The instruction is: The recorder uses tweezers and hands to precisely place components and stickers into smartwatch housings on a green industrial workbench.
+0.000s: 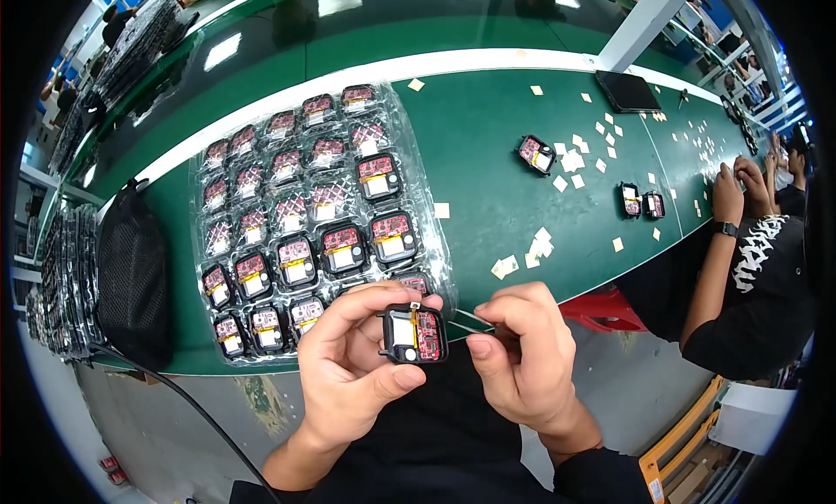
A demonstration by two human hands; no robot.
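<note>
My left hand (347, 369) grips a black smartwatch case (442, 343) by its edges, its open side facing up. A red circuit board, a silvery block and an orange-yellow flex strip show inside it. Pinched between the thumb and fingers of my right hand (533, 356) is a pair of metal tweezers (470, 321), pointing left. Their tips come close to the case's right edge; whether they touch it I cannot tell. Just beyond my hands lies a clear plastic tray (438, 258) holding rows of similar open watch cases (296, 260), some under a white crisscross pattern.
On the green bench (488, 155) lie scattered pale square pieces (570, 162), a loose watch case (535, 155) and two smaller units (630, 200). A dark flat device (627, 92) rests far right. A black mesh bag (132, 277) stands left. A co-worker's arm (718, 269) reaches in at right.
</note>
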